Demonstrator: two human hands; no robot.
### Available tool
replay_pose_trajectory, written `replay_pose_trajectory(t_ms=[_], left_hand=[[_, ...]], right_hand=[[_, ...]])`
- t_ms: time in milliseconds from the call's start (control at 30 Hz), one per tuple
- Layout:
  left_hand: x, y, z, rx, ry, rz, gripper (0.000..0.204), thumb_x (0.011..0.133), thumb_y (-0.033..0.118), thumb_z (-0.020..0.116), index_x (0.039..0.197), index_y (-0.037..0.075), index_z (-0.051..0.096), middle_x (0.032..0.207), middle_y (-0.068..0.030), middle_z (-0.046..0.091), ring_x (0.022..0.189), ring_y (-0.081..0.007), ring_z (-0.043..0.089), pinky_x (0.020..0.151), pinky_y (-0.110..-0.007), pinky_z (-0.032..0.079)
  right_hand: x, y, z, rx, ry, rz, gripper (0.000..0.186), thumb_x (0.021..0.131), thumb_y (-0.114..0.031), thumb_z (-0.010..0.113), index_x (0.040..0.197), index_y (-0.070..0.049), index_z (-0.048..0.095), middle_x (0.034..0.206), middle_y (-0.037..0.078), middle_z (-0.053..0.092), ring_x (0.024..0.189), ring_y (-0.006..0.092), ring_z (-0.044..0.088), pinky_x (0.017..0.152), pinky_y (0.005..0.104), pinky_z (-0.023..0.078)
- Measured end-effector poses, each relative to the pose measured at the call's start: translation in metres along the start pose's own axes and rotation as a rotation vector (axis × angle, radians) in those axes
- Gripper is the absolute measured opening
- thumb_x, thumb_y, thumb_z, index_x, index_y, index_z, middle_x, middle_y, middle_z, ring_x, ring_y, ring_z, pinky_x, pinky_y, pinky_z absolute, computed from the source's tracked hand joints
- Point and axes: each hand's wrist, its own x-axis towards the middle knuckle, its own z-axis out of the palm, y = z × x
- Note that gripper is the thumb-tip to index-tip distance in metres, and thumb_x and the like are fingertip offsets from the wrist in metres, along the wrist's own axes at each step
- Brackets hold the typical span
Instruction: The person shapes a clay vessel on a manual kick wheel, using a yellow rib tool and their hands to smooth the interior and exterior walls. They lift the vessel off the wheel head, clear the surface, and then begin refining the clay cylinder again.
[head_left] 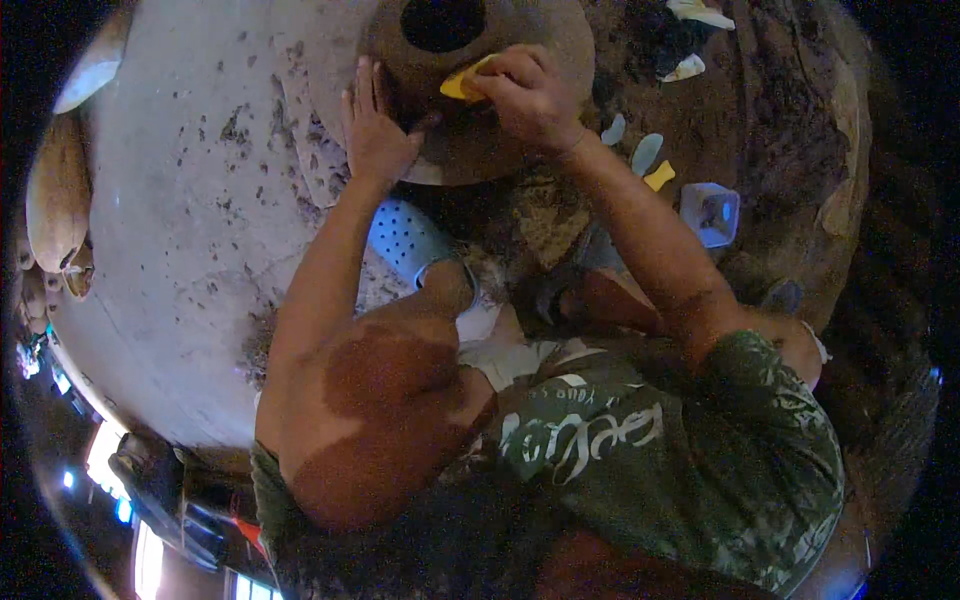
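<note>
A wide, round clay vessel (470, 145) with a dark circular opening at its top sits in front of me, at the upper middle of the view. My left hand (380, 137) lies on the vessel's left side, its fingers stretched out and thumb spread, with nothing in it. Pinched in the fingers of my right hand (533, 98) is a flat yellow scraper (463, 83). Its edge lies against the vessel's surface, just below and to the right of the opening. The fingertips of the right hand are partly hidden behind its knuckles.
To the right on the ground lie two pale blue oval pieces (646, 152), a small yellow piece (660, 176) and a translucent square container (711, 214). Pale scraps (685, 68) lie farther off. A blue perforated clog (408, 238) is below the vessel. Large clay pots (57, 200) stand far left.
</note>
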Motion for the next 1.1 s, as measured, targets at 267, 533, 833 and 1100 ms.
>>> replay_pose_trajectory(t_ms=[267,533,833,1100], left_hand=[[0.003,-0.001,-0.004,-0.205,0.072,0.013,0.115,0.083,0.066,0.066,0.157,-0.006,0.015,0.167,-0.0172,0.01,0.154,-0.0288,0.017,0.125,-0.047,0.015],[0.009,-0.008,-0.004,-0.273,0.094,0.037,0.112,0.083,0.067,0.065,0.156,-0.005,0.02,0.167,-0.019,0.011,0.153,-0.0312,0.019,0.125,-0.047,0.015],[0.001,-0.002,0.0,-0.161,0.089,0.025,0.113,0.083,0.067,0.064,0.156,-0.007,0.018,0.167,-0.0195,0.011,0.152,-0.0309,0.021,0.124,-0.048,0.017],[-0.001,0.008,-0.002,-0.164,0.097,0.01,0.115,0.086,0.071,0.059,0.157,-0.008,0.015,0.167,-0.0188,0.01,0.152,-0.0311,0.02,0.124,-0.048,0.015]], right_hand=[[-0.017,0.003,0.012,0.049,-0.105,0.111,0.024,0.075,0.001,0.067,0.094,-0.013,0.074,0.1,0.007,0.066,0.097,0.0313,0.062,0.085,0.0417,0.053],[-0.005,0.007,-0.009,0.087,-0.631,0.24,0.027,0.076,-0.001,0.066,0.1,-0.011,0.072,0.104,0.009,0.068,0.1,0.0371,0.063,0.087,0.0467,0.053],[-0.013,-0.004,-0.025,-0.075,-0.35,0.117,0.039,0.076,-0.005,0.063,0.113,-0.014,0.072,0.111,0.009,0.068,0.101,0.0324,0.063,0.088,0.0444,0.051],[-0.032,0.009,0.005,-0.206,-0.298,0.111,0.042,0.076,-0.011,0.066,0.117,-0.021,0.07,0.113,0.003,0.067,0.104,0.0291,0.062,0.086,0.0425,0.052]])
